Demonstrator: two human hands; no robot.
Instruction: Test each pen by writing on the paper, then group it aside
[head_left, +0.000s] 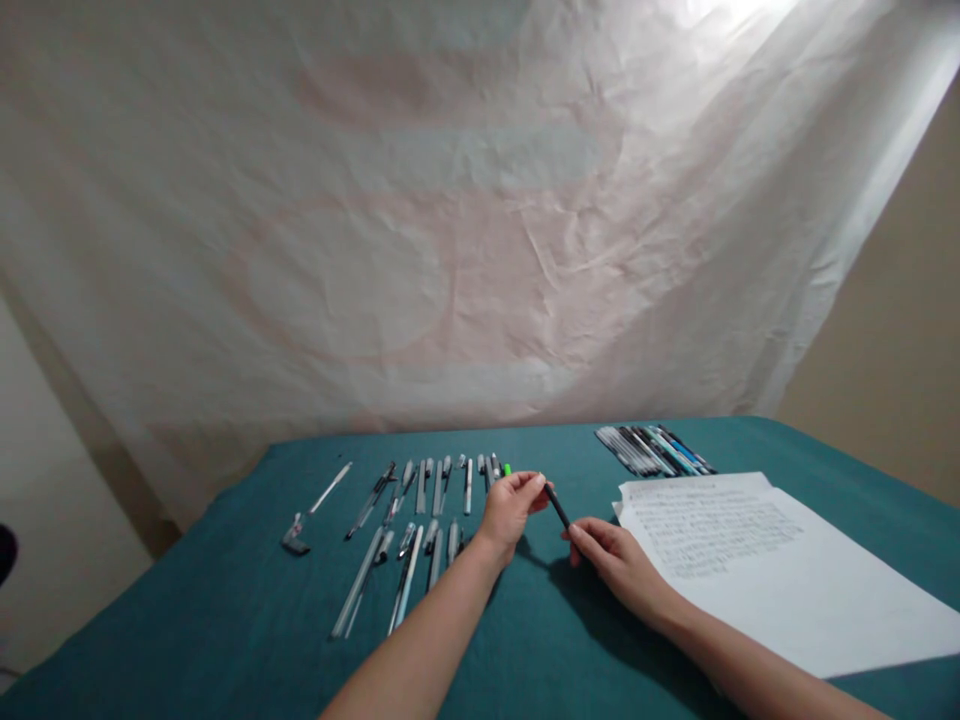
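A slim black pen [556, 506] is held between my two hands above the green cloth. My left hand [514, 508] pinches its upper end, and my fingers cover that tip. Around the lower end, my right hand [606, 556] is closed with thumb and fingers. Just left of my left hand lie several pens and loose caps in two rough rows, among them a white pen [468, 487] and a clear pen barrel [357, 583]. A small bright green piece [507, 469] shows behind my left hand. My left forearm hides part of the nearer row.
Sheets of paper with handwriting [780, 590] lie to the right, under my right forearm's far side. Behind them is a tight row of pens [654, 451]. A thin white stick [331, 487] and a dark-and-clear piece [295, 537] lie far left. A pale sheet [480, 220] hangs behind the table.
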